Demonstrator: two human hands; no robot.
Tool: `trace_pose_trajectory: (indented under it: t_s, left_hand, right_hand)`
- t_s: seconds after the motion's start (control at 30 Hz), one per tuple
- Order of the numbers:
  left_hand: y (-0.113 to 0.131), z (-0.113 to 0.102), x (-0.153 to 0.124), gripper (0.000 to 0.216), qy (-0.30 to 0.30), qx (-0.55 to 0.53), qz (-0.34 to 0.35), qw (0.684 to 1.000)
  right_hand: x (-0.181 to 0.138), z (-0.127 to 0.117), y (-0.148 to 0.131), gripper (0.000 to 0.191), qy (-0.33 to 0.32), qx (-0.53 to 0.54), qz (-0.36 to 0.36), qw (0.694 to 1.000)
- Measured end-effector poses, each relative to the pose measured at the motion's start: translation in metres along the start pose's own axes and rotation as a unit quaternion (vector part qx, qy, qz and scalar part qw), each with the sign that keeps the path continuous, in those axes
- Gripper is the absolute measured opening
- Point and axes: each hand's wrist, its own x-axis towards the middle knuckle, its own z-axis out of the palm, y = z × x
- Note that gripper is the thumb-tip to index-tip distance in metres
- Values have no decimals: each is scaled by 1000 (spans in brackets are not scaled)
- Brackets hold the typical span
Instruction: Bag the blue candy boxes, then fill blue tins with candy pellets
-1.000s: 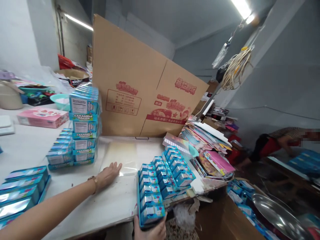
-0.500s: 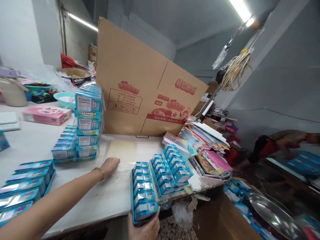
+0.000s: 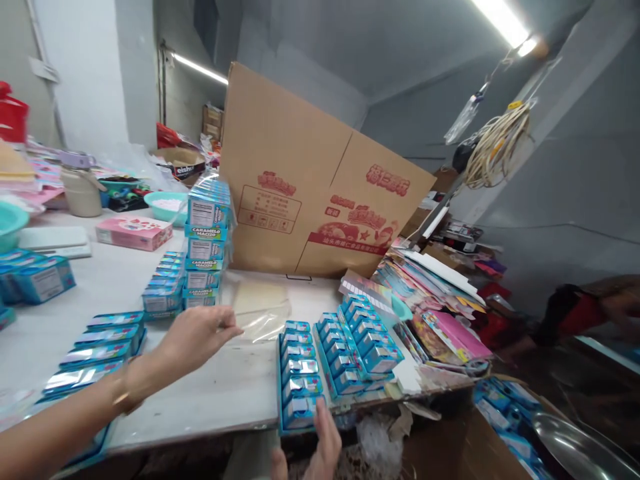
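My left hand (image 3: 193, 340) is closed in a pinch above the white table, gripping the near edge of a clear plastic bag (image 3: 267, 323) that lifts off a pale stack. In front of my right hand (image 3: 317, 447) is a blue display tray (image 3: 281, 400) holding a row of small blue boxes (image 3: 303, 387). The fingers of that hand are spread beside the tray's near end, not wrapped around it. Right of this tray stand two more filled trays (image 3: 345, 347), side by side. Under my left forearm lies another row of blue boxes (image 3: 90, 357).
A stack of blue trays (image 3: 204, 250) wrapped in clear plastic rises at the left, before a large cardboard carton (image 3: 320, 187). Colourful printed sheets (image 3: 440, 287) pile up on the right. Below the table edge are a metal bowl (image 3: 575, 440) and an open box. Another person bends over at far right.
My left hand has risen off the table, pulling up the plastic bag's edge. My right hand has let go of the tray's near end and opened. The view has turned left.
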Motion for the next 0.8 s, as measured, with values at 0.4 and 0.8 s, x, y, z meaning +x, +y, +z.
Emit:
trace_pose_trajectory:
  t_s: [0.4,0.8]
  left_hand:
    - [-13,-72,-58,30,-257,-322,22,911]
    - [22,3,-75,37,-83,-438,-3,895]
  right_hand:
    - [40,-8,-53,31,-218,439,356,796]
    - [60,-110,-81,53,-82,112,160,977]
